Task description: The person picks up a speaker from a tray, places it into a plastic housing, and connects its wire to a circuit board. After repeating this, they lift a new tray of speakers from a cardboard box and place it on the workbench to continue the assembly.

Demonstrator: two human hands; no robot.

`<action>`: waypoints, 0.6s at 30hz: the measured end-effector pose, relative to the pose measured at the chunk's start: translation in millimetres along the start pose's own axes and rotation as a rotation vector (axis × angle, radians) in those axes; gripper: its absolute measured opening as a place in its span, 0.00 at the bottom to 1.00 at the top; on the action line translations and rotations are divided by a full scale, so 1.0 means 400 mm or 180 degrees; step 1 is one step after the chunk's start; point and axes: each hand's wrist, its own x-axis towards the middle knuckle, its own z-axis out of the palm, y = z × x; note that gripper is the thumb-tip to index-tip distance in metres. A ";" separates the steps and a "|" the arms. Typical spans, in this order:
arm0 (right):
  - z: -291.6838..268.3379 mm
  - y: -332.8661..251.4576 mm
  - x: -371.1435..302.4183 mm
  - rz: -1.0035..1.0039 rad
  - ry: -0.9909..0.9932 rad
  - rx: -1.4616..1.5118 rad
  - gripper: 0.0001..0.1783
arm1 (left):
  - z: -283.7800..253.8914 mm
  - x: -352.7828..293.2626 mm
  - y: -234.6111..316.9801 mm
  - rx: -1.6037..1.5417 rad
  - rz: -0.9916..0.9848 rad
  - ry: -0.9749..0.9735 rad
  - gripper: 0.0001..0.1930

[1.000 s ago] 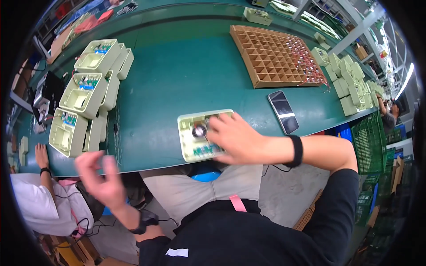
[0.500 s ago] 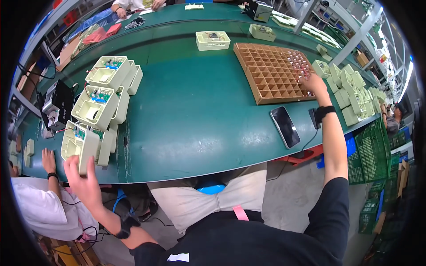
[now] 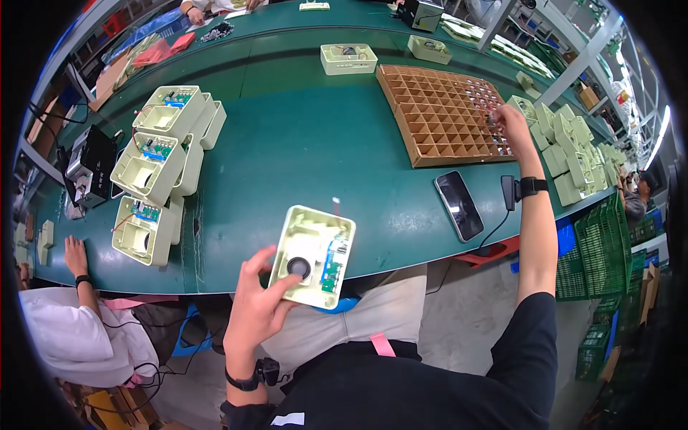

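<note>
My left hand grips a pale green plastic housing by its left side, the thumb over the rim. The open side faces up, held above the table's front edge. Inside it are a green circuit board and a round black part; a thin wire sticks out at the top. My right hand is over the right side of a brown cardboard divider box. Its fingers are pinched together among small parts with red wires; what they hold is too small to name.
Stacked pale green housings stand at left, beside a black device. A phone lies below the divider box. More housings are piled at right, and two stand at the back. A co-worker's hand rests at the lower left.
My left hand has taken a housing from the front left stack and brought it right, in front of me. My right hand has risen slightly over the divider box.
</note>
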 end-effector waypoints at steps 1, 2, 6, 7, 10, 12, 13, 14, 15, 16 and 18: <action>0.005 -0.026 -0.014 0.0011 -0.0015 0.0010 0.16 | 0.011 0.009 -0.008 -0.0061 0.0037 -0.0107 0.22; 0.004 -0.052 -0.032 -0.0077 -0.0131 0.0642 0.16 | 0.023 0.023 -0.019 -0.0070 0.0021 -0.0121 0.22; 0.122 -0.216 -0.202 -0.0270 -0.0824 0.1593 0.17 | 0.039 0.052 -0.032 0.0508 -0.0244 0.0441 0.24; 0.163 -0.243 -0.253 -0.0307 -0.0926 0.1672 0.17 | 0.040 0.064 -0.016 0.0331 -0.0277 0.0616 0.23; 0.294 -0.328 -0.424 -0.0457 -0.1544 0.1921 0.17 | 0.050 0.096 0.054 -0.0023 -0.0371 0.0976 0.22; 0.362 -0.351 -0.522 -0.0560 -0.2043 0.2103 0.16 | 0.051 0.120 0.118 -0.0887 -0.0038 0.0764 0.24; 0.393 -0.370 -0.572 -0.0452 -0.2315 0.2123 0.16 | 0.053 0.129 0.135 -0.0889 -0.0060 0.0753 0.24; 0.421 -0.387 -0.610 -0.0344 -0.2594 0.2156 0.17 | 0.055 0.137 0.149 -0.1007 0.0024 0.0613 0.23; 0.440 -0.404 -0.637 -0.0323 -0.2615 0.2179 0.17 | 0.052 0.141 0.160 -0.1122 0.0104 0.0476 0.23; 0.456 -0.419 -0.658 -0.0198 -0.2814 0.2021 0.19 | 0.049 0.141 0.164 -0.1238 0.0182 0.0342 0.23; 0.470 -0.426 -0.675 -0.0052 -0.2997 0.1860 0.21 | 0.053 0.124 0.152 -0.1468 0.0067 0.0302 0.23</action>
